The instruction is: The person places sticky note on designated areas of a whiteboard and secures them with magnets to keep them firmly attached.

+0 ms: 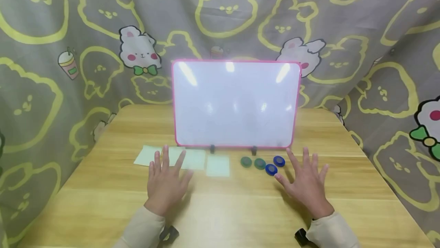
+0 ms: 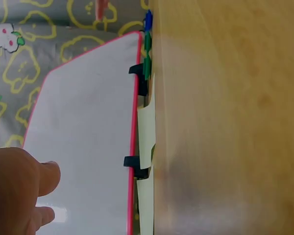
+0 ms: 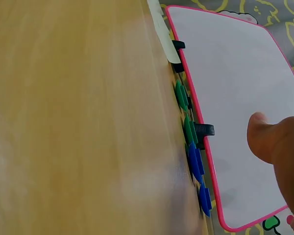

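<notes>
My left hand [image 1: 167,187] hangs with spread fingers over the near edge of several pale green paper squares [image 1: 218,166], overlapping some of them in the head view. To the right, my right hand [image 1: 307,187] is spread too, its thumb close beside a blue disc [image 1: 271,169]. Another blue disc [image 1: 279,161] and two green discs [image 1: 246,162] form a short row with it; all have greyish centres. Behind them a pink-framed whiteboard [image 1: 237,102] stands upright, its surface blank apart from light reflections. Both hands hold nothing. In the right wrist view, the thumb [image 3: 264,139] overlaps the board.
Black clips or feet [image 1: 254,150] support the board's lower edge. The wooden table [image 1: 220,209] stretches in front, and a grey curtain [image 1: 227,18] with yellow cartoon outlines hangs behind and at both sides. Each wrist wears a black device [image 1: 169,235].
</notes>
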